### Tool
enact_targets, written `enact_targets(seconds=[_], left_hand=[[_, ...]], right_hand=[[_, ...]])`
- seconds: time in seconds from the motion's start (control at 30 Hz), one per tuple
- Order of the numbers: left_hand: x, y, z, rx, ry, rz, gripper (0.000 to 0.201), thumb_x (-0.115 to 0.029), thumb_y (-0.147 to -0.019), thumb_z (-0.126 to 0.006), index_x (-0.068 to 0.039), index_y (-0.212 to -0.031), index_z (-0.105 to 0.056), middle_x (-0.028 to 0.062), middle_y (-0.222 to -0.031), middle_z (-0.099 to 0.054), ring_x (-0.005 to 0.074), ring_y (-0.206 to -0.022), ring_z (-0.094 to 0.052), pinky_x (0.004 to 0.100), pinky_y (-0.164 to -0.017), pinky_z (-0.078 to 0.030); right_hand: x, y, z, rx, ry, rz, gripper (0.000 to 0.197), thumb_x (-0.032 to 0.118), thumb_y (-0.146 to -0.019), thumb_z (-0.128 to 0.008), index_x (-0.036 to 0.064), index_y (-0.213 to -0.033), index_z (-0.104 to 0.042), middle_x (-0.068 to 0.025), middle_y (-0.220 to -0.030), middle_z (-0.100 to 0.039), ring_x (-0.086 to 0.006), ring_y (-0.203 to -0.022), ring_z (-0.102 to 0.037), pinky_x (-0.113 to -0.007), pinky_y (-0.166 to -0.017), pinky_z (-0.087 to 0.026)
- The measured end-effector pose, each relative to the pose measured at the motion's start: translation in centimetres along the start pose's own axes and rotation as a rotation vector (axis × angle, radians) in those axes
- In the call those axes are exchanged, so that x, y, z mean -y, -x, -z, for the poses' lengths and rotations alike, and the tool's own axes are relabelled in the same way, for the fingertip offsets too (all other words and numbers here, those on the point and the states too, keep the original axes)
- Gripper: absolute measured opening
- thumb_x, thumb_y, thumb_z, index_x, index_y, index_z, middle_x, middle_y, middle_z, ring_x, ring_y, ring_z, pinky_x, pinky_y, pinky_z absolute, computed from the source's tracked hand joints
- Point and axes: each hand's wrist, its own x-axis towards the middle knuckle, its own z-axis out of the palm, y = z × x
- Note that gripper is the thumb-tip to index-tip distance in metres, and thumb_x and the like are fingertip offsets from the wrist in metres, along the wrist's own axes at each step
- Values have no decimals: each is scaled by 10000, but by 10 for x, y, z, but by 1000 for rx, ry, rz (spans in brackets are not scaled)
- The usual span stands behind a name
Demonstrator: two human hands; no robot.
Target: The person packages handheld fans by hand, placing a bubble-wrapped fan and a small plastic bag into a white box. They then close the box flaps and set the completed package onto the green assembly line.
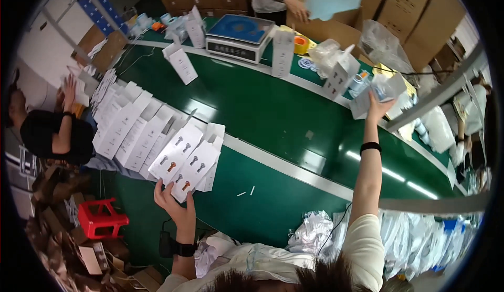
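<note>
a person wearing a pale cream top (273, 263), loose and softly creased across the front. on the top's right side, its short sleeve (363, 245) is plain and wide. farther out from the top, a narrow, smooth black band (370, 146) circles the right wrist. left of the top, a broader dark band (185, 249) wraps the left wrist; a boxy black piece (167, 243) sits just beside it.

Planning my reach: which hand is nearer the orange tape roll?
Right. The right hand is right of the orange tape roll, along the same far side; the left hand is across the green belt, holding white boxes.
</note>
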Motion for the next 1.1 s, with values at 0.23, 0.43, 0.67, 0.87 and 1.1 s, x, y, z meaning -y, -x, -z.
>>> enact_targets(seconds=[0.23,0.43,0.67,0.87,1.1], left_hand=[[1,-53,-18,296,-332,-37,803,-237,-579,-784,-10,-1230,-371,219,-1368,-220,395,-1254,-211,536,-979,-177],[21,-44,-63,641,-406,-252,958,-207,-529,-797,-19,-1307,-269,220,-1373,-225,378,-1265,-208,555,-990,-160],[13,-27,-45,492,-196,-220,889,-62,-586,-731,-18,-1319,-230,207,-1336,-285,328,-1244,-285,513,-1010,-185],[-33,6,-29,529,472,-170,891,-10,-596,-702,-24,-1330,-197,199,-1315,-303,318,-1225,-316,416,-986,-286],[-84,68,-46,732,858,-290,999,-48,-595,-729,-62,-1349,-74,188,-1282,-231,350,-1187,-333,431,-948,-337]], right_hand=[[-23,-7,-43,86,237,62,1131,267,-500,-828,-102,-1317,-138,-271,-1235,-393,-398,-1139,-388,-393,-998,-284],[-54,0,-20,219,232,141,1202,340,-520,-824,-126,-1317,-55,-295,-1321,-264,-373,-1241,-274,-358,-1035,-226],[55,57,48,416,-57,-170,1093,298,-635,-761,-82,-1347,-23,-268,-1378,-184,-338,-1275,-227,-342,-1035,-217],[60,98,122,508,-118,-470,965,255,-662,-736,10,-1371,-127,-213,-1342,-293,-272,-1195,-371,-336,-939,-352],[190,183,235,1257,-747,-606,761,259,-777,-653,71,-1369,-215,-144,-1297,-385,-222,-1173,-400,-346,-917,-379]])
